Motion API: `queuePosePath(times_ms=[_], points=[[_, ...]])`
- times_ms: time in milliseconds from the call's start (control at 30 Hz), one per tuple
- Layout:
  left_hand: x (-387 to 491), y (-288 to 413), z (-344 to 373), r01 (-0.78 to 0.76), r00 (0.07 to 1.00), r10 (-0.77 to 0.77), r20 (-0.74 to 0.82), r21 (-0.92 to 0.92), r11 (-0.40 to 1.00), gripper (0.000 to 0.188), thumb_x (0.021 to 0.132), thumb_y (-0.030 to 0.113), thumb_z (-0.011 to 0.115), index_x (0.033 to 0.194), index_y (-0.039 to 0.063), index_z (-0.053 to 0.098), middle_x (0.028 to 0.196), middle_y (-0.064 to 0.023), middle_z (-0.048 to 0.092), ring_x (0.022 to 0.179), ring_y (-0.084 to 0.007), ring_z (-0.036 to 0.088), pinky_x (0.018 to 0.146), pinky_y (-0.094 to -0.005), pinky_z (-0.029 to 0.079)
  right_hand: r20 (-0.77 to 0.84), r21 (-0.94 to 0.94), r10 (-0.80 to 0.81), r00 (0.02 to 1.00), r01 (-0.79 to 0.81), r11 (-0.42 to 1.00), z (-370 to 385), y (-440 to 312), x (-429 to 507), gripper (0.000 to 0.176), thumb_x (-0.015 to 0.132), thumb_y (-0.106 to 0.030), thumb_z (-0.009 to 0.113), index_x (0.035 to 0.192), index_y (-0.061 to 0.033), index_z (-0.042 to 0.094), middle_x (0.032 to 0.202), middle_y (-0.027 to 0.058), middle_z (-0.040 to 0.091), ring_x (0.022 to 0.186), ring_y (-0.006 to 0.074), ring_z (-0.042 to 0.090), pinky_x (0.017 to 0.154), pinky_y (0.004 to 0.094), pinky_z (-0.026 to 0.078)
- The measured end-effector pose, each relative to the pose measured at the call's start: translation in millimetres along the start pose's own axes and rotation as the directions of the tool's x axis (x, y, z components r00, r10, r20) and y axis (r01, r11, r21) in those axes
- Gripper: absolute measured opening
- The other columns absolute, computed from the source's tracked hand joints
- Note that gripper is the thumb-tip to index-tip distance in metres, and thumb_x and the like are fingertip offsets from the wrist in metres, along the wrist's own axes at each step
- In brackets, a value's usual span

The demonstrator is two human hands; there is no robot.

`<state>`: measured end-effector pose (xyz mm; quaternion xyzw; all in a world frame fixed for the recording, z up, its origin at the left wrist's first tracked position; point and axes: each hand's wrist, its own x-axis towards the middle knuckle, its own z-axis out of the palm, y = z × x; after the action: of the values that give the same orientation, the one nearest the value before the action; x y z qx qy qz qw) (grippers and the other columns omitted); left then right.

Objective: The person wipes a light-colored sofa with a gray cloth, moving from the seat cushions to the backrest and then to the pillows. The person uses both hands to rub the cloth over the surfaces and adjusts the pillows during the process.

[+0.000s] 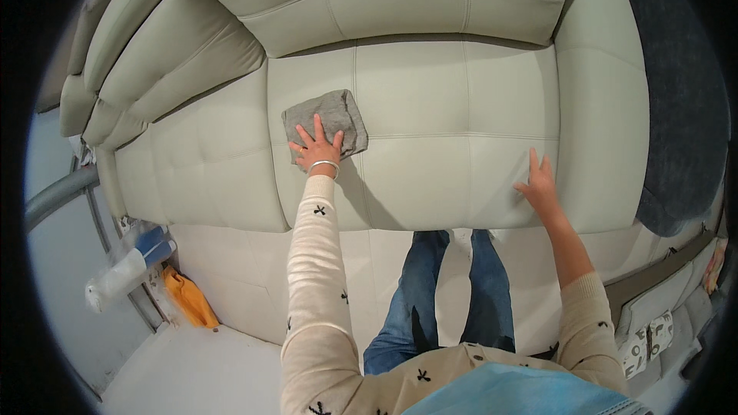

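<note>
A folded grey cloth (326,106) lies on the pale leather seat (415,92) of a sofa, left of the middle. My left hand (317,150) rests flat on it with the fingers spread, wearing a ring and a silver bangle. Further right, my right hand (539,184) is empty, its fingers apart, over the front right corner of the seat near the armrest (602,98). Whether it touches the leather I cannot tell.
The sofa's backrest (398,6) runs along the far side and curves round at the left. Dark upholstered furniture (680,98) stands beyond the armrest. On the left are plastic-wrapped rolls (130,265) and an orange cloth (189,297). Patterned cushions (648,343) sit at lower right.
</note>
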<state>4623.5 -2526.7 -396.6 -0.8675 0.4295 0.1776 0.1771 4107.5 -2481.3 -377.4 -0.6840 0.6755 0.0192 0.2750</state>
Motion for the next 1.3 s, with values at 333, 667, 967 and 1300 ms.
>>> queuePosePath(times_ms=[333,667,967,1300], points=[[20,21,9,0.033,0.992,-0.046,-0.115,-0.108,0.994,0.059,0.101,0.049,0.038,0.154,0.039,0.014,0.164,-0.0080,0.004,0.141,-0.0589,0.010,0.100,-0.0771,0.026,0.253,-0.202,0.063,0.965,-0.011,0.979,23,-26,35,0.146,0.054,-0.037,0.095,0.151,0.0040,-0.006,0.142,0.0531,0.010,0.132,0.0664,0.021,0.110,0.0547,0.033],[-30,286,-44,-0.563,0.826,0.560,-0.065,-0.070,0.823,0.067,0.091,0.063,0.046,0.151,0.039,0.029,0.164,-0.0033,0.013,0.144,-0.0550,0.001,0.103,-0.0799,0.007,0.428,-0.210,0.081,0.900,0.012,0.978,5,-26,49,0.142,0.055,-0.035,0.094,0.151,0.0052,-0.003,0.142,0.0536,0.008,0.134,0.0642,0.022,0.108,0.0519,0.038],[-20,303,-45,-0.652,0.749,0.653,-0.113,0.058,0.756,0.075,0.085,0.071,0.050,0.150,0.039,0.031,0.161,0.0019,0.023,0.144,-0.0523,0.011,0.104,-0.0777,0.015,0.445,-0.200,0.070,0.893,0.022,0.980,-1,-25,45,0.136,0.060,-0.030,0.093,0.151,0.0050,-0.002,0.145,0.0490,0.006,0.136,0.0612,0.019,0.105,0.0531,0.041],[70,127,-42,-0.048,0.994,0.034,-0.102,-0.138,0.989,0.079,0.087,0.074,0.040,0.153,0.034,0.025,0.162,-0.0058,0.020,0.143,-0.0509,0.016,0.107,-0.0712,0.023,0.512,-0.192,0.095,0.854,0.006,0.981,-9,-20,53,0.136,0.060,-0.027,0.093,0.151,0.0042,-0.003,0.146,0.0485,0.003,0.138,0.0613,0.015,0.108,0.0524,0.039]])
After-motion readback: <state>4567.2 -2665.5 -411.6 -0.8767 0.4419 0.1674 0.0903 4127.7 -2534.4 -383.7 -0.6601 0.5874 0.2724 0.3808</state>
